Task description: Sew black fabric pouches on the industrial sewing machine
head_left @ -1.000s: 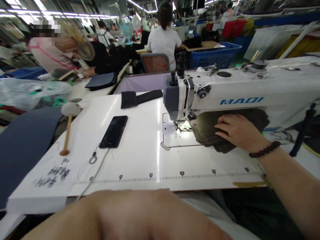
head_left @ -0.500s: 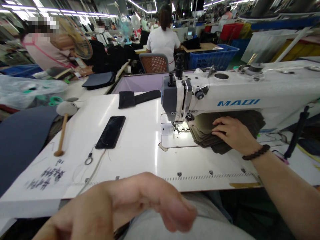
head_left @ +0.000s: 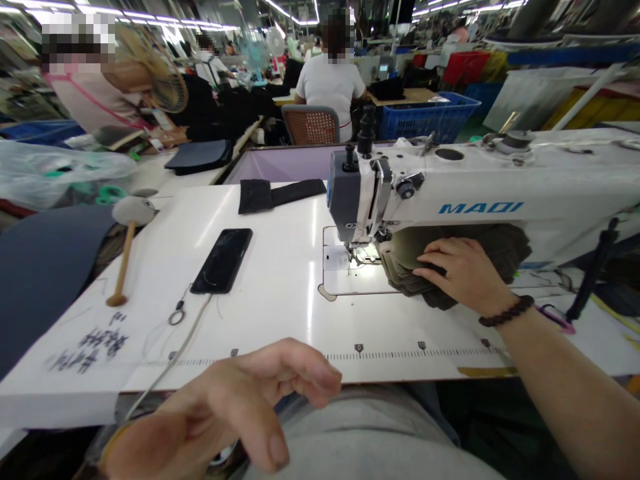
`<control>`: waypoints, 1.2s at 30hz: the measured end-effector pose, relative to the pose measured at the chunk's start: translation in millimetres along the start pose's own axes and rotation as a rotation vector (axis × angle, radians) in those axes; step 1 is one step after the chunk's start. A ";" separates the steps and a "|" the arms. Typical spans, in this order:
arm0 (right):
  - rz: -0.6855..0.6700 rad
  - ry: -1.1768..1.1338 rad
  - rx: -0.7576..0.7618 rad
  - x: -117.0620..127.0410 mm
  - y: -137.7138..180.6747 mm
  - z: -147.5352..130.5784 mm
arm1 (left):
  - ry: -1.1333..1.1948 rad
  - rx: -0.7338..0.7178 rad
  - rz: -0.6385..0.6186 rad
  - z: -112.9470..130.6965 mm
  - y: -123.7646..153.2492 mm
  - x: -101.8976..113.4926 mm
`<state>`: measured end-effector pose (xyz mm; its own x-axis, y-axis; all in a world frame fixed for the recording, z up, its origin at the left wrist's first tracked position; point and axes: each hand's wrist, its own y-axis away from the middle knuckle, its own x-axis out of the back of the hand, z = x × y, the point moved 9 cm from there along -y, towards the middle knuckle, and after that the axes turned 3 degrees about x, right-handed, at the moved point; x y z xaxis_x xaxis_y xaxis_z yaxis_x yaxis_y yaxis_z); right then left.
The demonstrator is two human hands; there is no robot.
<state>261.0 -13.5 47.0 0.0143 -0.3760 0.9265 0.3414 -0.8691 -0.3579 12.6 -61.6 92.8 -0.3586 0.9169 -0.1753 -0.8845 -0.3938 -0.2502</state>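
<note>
My right hand (head_left: 463, 273) rests on a stack of dark olive fabric pieces (head_left: 407, 277), its thumb and fingers apart. The stack lies beneath the arm of a white sewing machine (head_left: 480, 177), just right of the lit needle area (head_left: 357, 257). Part of the pile is hidden behind this hand. Over the table's front edge, close to the camera, my left hand (head_left: 240, 403) is held in the air with nothing in it. Its thumb stands away from the loosely bent fingers.
A black phone (head_left: 221, 261) with a cable lies left of the machine. Behind it is a dark fabric strip (head_left: 295, 193). A wooden-handled tool (head_left: 124, 263) and a dark blue-grey panel (head_left: 45, 267) are at the left. Co-workers sit beyond, near a blue basket (head_left: 425, 117).
My left hand has drawn back to the left and its thumb now shows apart from the fingers. My right hand has shifted slightly left over the fabric stack.
</note>
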 end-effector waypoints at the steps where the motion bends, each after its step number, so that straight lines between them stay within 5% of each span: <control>1: -0.002 0.011 -0.001 -0.5 0.2 -0.8 | 0.074 -0.019 -0.017 1.9 -1.1 -1.5; 14: 0.074 0.030 -0.008 1.3 -3.6 -11.8 | 0.221 -0.005 -0.032 -2.5 -2.5 -0.7; 19: 0.174 -0.153 -0.146 22.4 6.5 8.4 | 0.159 -0.018 -0.025 -4.4 -1.3 3.9; 22: 0.141 -0.206 -0.215 41.4 24.8 13.1 | -0.118 0.022 0.015 -12.4 -7.2 5.7; 26: -0.004 -0.176 -0.196 57.7 51.5 -9.3 | -0.911 0.172 0.098 -45.6 -33.2 5.5; 29: -0.115 -0.216 -0.177 55.7 65.4 -35.1 | -1.356 0.051 -0.030 -72.9 -67.6 -20.3; 36: -0.319 -0.468 -0.190 47.7 74.3 -106.3 | -1.493 -0.213 -0.057 -105.5 -118.4 -54.6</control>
<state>187.2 -130.2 52.2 0.3657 0.0574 0.9290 0.2232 -0.9744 -0.0277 168.4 -72.0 31.6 -0.4074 0.1020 0.9075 -0.8958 -0.2380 -0.3754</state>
